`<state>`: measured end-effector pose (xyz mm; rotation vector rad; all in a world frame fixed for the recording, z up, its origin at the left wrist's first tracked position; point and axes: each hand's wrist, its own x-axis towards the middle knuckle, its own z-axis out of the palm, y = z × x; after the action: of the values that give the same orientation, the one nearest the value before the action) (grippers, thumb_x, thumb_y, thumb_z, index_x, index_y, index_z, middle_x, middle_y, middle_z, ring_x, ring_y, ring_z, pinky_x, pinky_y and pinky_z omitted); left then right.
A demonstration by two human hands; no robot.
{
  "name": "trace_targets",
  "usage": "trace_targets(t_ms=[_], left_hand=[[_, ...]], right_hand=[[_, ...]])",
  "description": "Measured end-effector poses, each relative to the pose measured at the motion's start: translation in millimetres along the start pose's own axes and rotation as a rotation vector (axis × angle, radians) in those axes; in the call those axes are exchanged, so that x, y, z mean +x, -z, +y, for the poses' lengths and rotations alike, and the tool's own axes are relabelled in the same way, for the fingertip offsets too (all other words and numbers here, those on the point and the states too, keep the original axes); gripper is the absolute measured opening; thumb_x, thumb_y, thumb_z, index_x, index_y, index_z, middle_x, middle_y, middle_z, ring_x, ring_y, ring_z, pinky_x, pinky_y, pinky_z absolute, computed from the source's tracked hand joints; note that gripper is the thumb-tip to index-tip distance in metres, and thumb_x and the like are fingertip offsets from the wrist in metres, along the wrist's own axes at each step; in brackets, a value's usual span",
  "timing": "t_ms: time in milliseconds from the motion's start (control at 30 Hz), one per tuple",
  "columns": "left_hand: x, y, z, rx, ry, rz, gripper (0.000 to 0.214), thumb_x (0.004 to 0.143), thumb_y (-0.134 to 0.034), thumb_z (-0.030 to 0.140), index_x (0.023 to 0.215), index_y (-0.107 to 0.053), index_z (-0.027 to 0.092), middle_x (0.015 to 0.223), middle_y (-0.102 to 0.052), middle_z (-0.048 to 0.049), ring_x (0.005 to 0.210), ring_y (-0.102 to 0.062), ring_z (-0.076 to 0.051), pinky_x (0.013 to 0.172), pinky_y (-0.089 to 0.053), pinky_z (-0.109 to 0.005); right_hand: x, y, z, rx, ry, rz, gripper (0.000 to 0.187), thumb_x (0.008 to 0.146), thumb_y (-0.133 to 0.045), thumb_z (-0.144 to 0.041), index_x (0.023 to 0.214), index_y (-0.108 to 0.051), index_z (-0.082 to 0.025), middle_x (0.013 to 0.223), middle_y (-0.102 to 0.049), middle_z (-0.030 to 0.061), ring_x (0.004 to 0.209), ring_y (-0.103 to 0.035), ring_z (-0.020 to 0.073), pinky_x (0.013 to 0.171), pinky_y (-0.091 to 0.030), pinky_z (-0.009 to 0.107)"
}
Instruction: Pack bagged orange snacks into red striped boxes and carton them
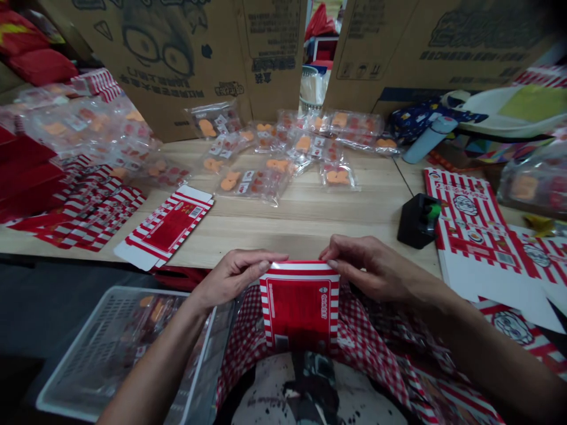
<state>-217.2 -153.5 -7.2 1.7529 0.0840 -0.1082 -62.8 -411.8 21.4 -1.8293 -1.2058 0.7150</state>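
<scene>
A red and white striped carton (300,307) stands upright in front of my body, close to my lap. My left hand (239,273) pinches its top left corner, thumb on the near face. At the top right corner, my right hand (365,265) grips the same carton with thumb and fingers. The carton's top edge looks closed; its underside is hidden. Beyond it on the wooden table (305,218) lie several clear plastic packets (254,184) with orange and red pieces inside. Another flat striped carton (170,227) with white flaps lies to the left.
A black tape dispenser (416,221) stands right, beside stacked flat cartons (469,218). Behind it lies a light blue bottle (429,140). A white plastic basket (80,342) with packets sits low left. Large cardboard boxes (221,59) wall the back. Packets (93,127) pile up at far left.
</scene>
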Motion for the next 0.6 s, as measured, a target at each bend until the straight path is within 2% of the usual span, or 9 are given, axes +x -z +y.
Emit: trace_targets(t_ms=[100,200,267,367,467,533,600], left_hand=[[-6,8.3,-7,0.09,-0.075,-0.034,0.034,0.096,-0.06,0.041,0.121,-0.076,0.024,0.112,-0.078,-0.0108,0.103,-0.072,-0.024,0.092,-0.054,-0.034],[-8,6.9,-8,0.091,-0.119,-0.067,0.034,0.096,-0.06,0.041,0.121,-0.077,0.024,0.115,-0.076,-0.0131,0.102,-0.071,-0.024,0.089,-0.054,-0.034],[-3,-2.6,-1,0.065,-0.122,-0.037,0.031,0.09,-0.07,0.041,0.115,-0.079,0.024,0.117,-0.075,-0.012,0.103,-0.071,-0.024,0.089,-0.054,-0.034],[8,-24.3,20,0.108,-0.142,0.072,0.028,0.081,-0.082,0.035,0.106,-0.081,0.024,0.106,-0.079,-0.0084,0.093,-0.073,-0.022,0.084,-0.057,-0.032],[22,-37.5,45,0.257,-0.287,0.215,0.02,0.086,-0.077,0.029,0.106,-0.081,0.029,0.098,-0.08,-0.0033,0.082,-0.074,-0.019,0.075,-0.058,-0.029],[35,-37.5,55,0.383,-0.443,0.361,0.023,0.086,-0.077,0.025,0.106,-0.08,0.034,0.103,-0.08,0.0013,0.085,-0.074,-0.018,0.077,-0.059,-0.03],[54,-35.6,57,0.475,-0.605,0.509,0.029,0.083,-0.079,0.021,0.107,-0.079,0.037,0.106,-0.079,0.0044,0.089,-0.074,-0.018,0.084,-0.059,-0.031]], right_hand=[[-6,-8,-3,-0.077,0.065,-0.029,0.004,0.096,-0.054,-0.02,0.095,-0.058,-0.022,0.087,-0.066,0.0025,0.073,-0.057,0.0157,0.066,-0.045,0.029],[-5,-20,-1,-0.157,0.151,0.039,0.012,0.093,-0.049,-0.012,0.085,-0.05,-0.022,0.081,-0.059,0.0019,0.07,-0.051,0.0155,0.066,-0.042,0.03],[-3,-26,-1,-0.146,0.165,0.097,0.016,0.092,-0.048,-0.01,0.081,-0.048,-0.022,0.078,-0.057,0.0012,0.068,-0.049,0.0148,0.064,-0.04,0.03],[-2,-27,-6,-0.054,0.122,0.204,0.015,0.09,-0.052,-0.011,0.079,-0.052,-0.021,0.075,-0.06,0.0,0.068,-0.053,0.0143,0.063,-0.042,0.029],[-10,-11,-2,0.113,0.114,0.375,0.011,0.093,-0.054,-0.017,0.094,-0.062,-0.022,0.091,-0.068,0.0023,0.082,-0.063,0.0163,0.074,-0.051,0.031],[-22,9,15,0.175,0.067,0.537,0.022,0.095,-0.055,-0.023,0.116,-0.063,-0.024,0.109,-0.069,0.0052,0.097,-0.067,0.0187,0.083,-0.054,0.034],[-39,34,47,0.151,-0.122,0.77,0.034,0.092,-0.06,-0.026,0.126,-0.061,-0.023,0.117,-0.068,0.0076,0.098,-0.068,0.0202,0.078,-0.055,0.033]])
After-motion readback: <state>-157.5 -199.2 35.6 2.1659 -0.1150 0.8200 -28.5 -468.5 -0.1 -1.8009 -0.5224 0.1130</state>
